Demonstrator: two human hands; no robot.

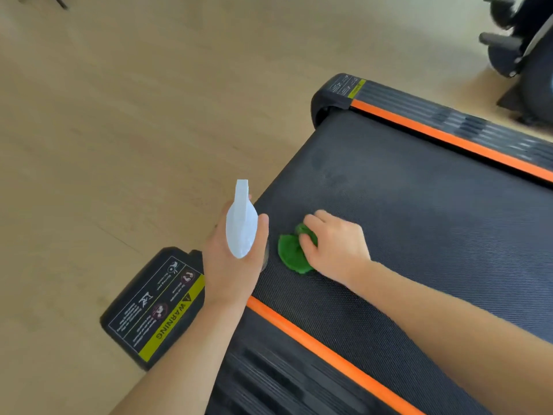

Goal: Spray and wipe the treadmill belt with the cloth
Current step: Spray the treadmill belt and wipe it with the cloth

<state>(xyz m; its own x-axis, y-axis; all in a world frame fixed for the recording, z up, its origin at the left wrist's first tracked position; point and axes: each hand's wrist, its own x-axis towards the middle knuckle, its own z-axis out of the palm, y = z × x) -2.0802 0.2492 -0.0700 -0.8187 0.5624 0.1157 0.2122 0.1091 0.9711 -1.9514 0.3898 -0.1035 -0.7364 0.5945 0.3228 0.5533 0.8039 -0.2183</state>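
wooden floor beside treadmill belt

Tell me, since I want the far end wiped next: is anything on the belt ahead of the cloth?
Nothing visible. The right hand presses the green cloth on the belt, which looks bare up to its far end.

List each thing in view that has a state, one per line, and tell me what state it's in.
Left hand: grips the spray bottle, held above the belt's edge.
Spray bottle: upright in the left hand, nozzle pointing away.
Right hand: fingers curled on the cloth, pressing it down.
Cloth: bunched, lying on the belt.
Treadmill belt: faint darker patches ahead of the cloth; whether wet, cannot tell.
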